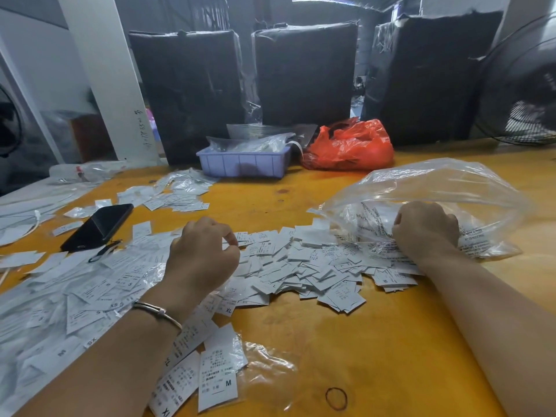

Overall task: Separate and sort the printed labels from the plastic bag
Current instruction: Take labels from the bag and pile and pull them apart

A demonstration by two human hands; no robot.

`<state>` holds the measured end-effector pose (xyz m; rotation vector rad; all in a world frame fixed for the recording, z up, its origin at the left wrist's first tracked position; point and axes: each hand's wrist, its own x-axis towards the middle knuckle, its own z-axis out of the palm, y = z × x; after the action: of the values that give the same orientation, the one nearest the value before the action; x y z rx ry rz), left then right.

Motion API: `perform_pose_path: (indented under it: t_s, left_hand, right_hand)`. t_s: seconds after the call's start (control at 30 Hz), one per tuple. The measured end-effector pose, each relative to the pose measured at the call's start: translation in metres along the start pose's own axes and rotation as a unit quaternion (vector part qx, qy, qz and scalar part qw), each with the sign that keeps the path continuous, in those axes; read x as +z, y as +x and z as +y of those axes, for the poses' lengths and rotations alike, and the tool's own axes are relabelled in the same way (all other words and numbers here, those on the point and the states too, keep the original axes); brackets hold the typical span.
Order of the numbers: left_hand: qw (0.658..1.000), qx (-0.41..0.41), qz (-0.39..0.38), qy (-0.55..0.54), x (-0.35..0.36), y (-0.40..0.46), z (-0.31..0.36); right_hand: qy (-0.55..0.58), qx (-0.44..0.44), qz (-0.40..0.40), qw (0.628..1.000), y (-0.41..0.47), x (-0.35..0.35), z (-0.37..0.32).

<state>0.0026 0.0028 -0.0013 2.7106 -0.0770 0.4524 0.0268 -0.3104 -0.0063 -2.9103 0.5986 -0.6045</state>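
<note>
Two hands work: the right hand (425,228) grips the clear crinkled plastic bag (436,188) at mid-right. The left hand (204,251), fingers curled, apparently empty, hovers over spilled white printed labels (301,266) on the yellow surface (376,341). Emptying seems underway; next comes sorting by size.

I see my left hand (204,251) resting on the heap of small white printed paper labels (301,266), which spreads rightward from its fingers (228,239) to my right hand (424,233). My right fingers sit at the mouth of the large clear crumpled plastic bag (436,188), which extends behind them. The flat black rectangular phone (99,225) lies left of my left fingers; the lilac ribbed plastic tray (243,165) stands well behind them.
</note>
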Motion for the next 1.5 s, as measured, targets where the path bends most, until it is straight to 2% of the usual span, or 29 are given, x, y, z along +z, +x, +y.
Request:
perform_pose_path:
  t_s: [0.17, 0.43, 0.5, 0.57, 0.63, 0.87, 0.97, 1.03, 1.13, 1.2, 1.27, 1.3, 1.37, 1.43, 1.5]
  left_hand:
    - [0.997, 0.041, -0.004, -0.067, 0.003, -0.003, 0.004]
    - [0.987, 0.101, 0.013, -0.122, 0.003, -0.006, 0.010]
    - [0.984, 0.108, 0.015, -0.138, 0.002, -0.006, 0.011]
    - [0.983, 0.111, 0.015, -0.147, 0.002, -0.007, 0.012]
    - [0.981, 0.114, 0.012, -0.154, 0.002, -0.008, 0.012]
    - [0.979, 0.116, -0.001, -0.168, 0.003, -0.010, 0.013]
    - [0.978, 0.119, 0.002, -0.170, 0.003, -0.009, 0.013]
    - [0.979, 0.117, 0.003, -0.167, 0.003, -0.008, 0.012]
    - [0.979, 0.120, 0.003, -0.166, 0.004, -0.008, 0.011]
    - [0.977, 0.130, -0.005, -0.169, 0.005, -0.007, 0.011]
    - [0.969, 0.131, -0.035, -0.209, 0.005, -0.007, 0.012]
    - [0.962, 0.127, -0.059, -0.233, 0.005, -0.007, 0.013]
    - [0.952, 0.126, -0.110, -0.257, 0.004, -0.009, 0.016]
    - [0.937, 0.137, -0.152, -0.282, 0.002, -0.011, 0.019]
    - [0.922, 0.147, -0.183, -0.306, 0.000, -0.013, 0.021]
  right_hand:
    - [0.001, -0.016, -0.045, 0.999, 0.001, 0.003, -0.001]
    - [0.062, -0.015, 0.052, 0.997, 0.002, 0.004, 0.001]
    - [0.063, -0.028, 0.026, 0.997, 0.002, 0.005, 0.000]
    - [0.042, -0.043, -0.038, 0.997, 0.001, 0.006, -0.001]
    - [0.034, -0.038, -0.049, 0.998, 0.001, 0.006, -0.002]
    - [0.108, -0.035, 0.070, 0.991, 0.002, 0.009, 0.003]
    - [0.154, -0.030, 0.141, 0.977, 0.001, 0.006, 0.000]
    - [0.202, -0.004, 0.160, 0.966, 0.000, 0.001, -0.004]
    - [0.251, 0.041, 0.112, 0.961, -0.003, -0.003, -0.011]
    - [0.338, 0.036, 0.031, 0.940, -0.009, -0.010, -0.018]
    - [0.475, 0.005, -0.114, 0.873, -0.024, -0.020, -0.031]
    - [0.507, -0.025, -0.187, 0.841, -0.032, -0.024, -0.038]
    - [0.512, -0.105, -0.286, 0.803, -0.046, -0.028, -0.050]
    - [0.527, -0.173, -0.325, 0.766, -0.058, -0.028, -0.062]
    - [0.551, -0.215, -0.330, 0.736, -0.067, -0.027, -0.069]
